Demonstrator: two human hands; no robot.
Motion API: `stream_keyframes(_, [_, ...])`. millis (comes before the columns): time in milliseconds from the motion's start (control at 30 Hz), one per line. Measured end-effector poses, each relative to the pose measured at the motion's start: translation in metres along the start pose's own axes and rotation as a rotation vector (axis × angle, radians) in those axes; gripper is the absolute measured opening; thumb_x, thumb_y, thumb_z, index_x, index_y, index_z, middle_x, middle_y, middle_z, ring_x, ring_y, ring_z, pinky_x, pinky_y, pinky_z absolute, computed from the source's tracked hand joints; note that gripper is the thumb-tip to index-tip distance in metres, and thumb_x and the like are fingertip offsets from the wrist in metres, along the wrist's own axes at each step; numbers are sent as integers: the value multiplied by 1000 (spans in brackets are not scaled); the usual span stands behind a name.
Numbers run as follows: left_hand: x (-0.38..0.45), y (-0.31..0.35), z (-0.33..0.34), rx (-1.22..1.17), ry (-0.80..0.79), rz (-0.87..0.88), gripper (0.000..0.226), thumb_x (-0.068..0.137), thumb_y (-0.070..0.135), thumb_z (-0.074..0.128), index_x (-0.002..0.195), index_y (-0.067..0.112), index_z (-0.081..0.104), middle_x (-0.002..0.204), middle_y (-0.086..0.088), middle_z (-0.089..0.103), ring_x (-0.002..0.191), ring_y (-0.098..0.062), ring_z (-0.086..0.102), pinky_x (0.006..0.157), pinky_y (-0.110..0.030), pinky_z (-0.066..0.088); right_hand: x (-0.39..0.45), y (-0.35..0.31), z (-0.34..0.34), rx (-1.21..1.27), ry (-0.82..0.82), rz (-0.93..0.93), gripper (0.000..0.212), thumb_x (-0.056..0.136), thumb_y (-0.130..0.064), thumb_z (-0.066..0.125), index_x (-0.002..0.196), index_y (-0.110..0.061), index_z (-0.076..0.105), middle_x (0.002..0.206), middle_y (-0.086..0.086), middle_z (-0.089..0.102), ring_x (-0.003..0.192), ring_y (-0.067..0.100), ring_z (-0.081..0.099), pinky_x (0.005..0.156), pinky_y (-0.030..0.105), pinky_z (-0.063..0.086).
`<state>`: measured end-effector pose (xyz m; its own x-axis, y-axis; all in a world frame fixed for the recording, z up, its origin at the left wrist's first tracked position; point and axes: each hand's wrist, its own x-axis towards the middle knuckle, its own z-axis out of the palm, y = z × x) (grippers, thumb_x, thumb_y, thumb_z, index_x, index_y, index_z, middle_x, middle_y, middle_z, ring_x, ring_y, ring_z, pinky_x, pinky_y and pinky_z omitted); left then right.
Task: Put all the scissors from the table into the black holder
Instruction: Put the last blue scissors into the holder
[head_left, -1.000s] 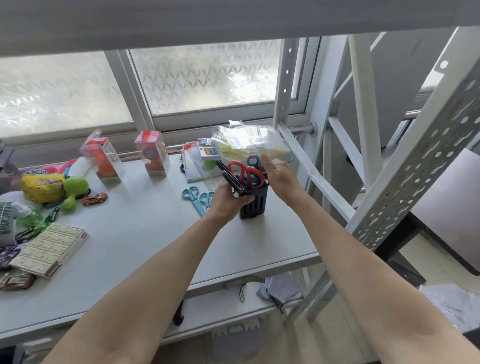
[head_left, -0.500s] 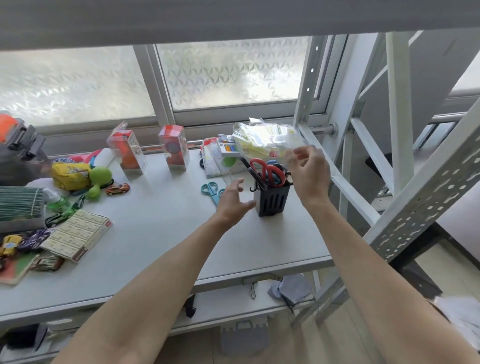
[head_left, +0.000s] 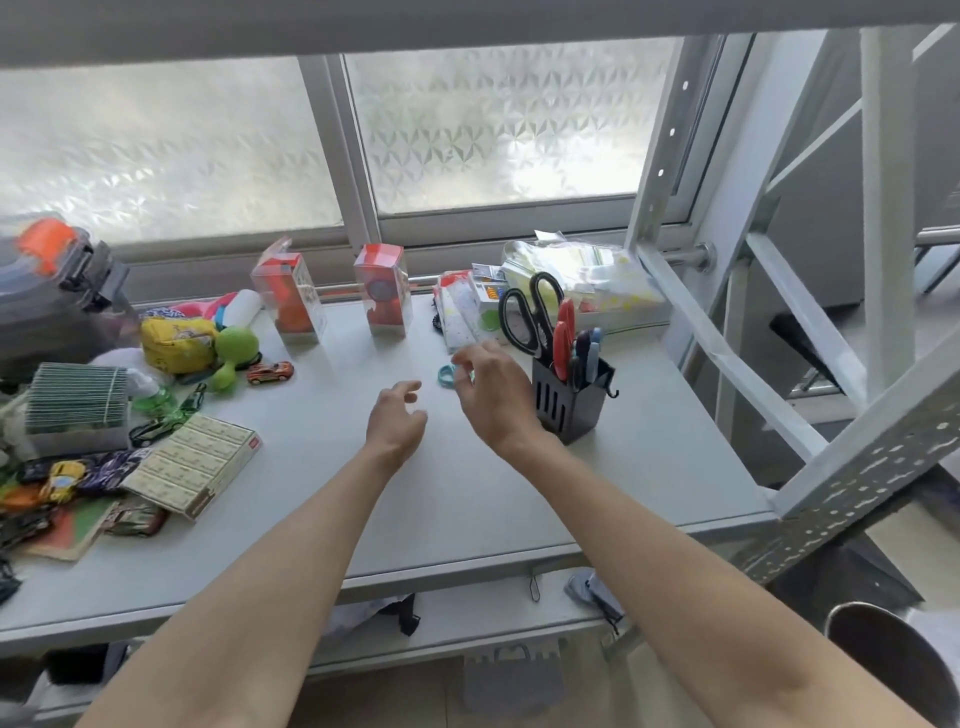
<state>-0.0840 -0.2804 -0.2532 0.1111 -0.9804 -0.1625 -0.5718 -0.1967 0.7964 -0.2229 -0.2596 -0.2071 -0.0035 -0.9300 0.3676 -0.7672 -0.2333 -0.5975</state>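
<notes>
From the head camera we see the black holder (head_left: 569, 397) upright on the table (head_left: 519, 493), right of centre, with black scissors (head_left: 530, 312), red scissors (head_left: 562, 343) and blue scissors (head_left: 589, 353) standing in it. Our right hand (head_left: 493, 389) hovers, fingers loosely spread, over teal scissors (head_left: 447, 375), perhaps not touching. Our left hand (head_left: 397, 421) hangs half-curled, empty.

Bare table (head_left: 311, 509) lies open before you. The black holder (head_left: 569, 402) stands right, boxes (head_left: 384, 291) behind, clutter left.
</notes>
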Motion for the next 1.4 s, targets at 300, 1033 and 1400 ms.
stream_keyframes(300, [10, -4, 2, -40, -110, 29, 53, 91, 1, 47, 142, 13, 52, 142, -9, 53, 120, -41, 61, 95, -39, 54, 23, 27, 32, -244, -322, 88, 40, 95, -9, 45, 133, -18, 53, 128, 7, 54, 111, 32, 58, 88, 40, 51])
stream_keyframes(1033, [-10, 12, -16, -114, -434, -93, 49, 95, -2, 43, 142, 10, 50, 114, -12, 73, 79, -16, 59, 66, -24, 46, -34, 15, 9, -454, -493, 7, 30, 91, 2, 54, 121, -1, 58, 124, 20, 53, 113, 35, 57, 92, 36, 47])
stream_keyframes(1400, [-4, 87, 36, -114, -409, 158, 71, 90, 2, 65, 153, 18, 35, 139, -1, 50, 114, -24, 55, 74, -23, 48, -79, 60, -65, -173, -230, -52, 12, 87, 1, 58, 97, -6, 55, 101, 12, 58, 80, 23, 51, 66, 30, 36])
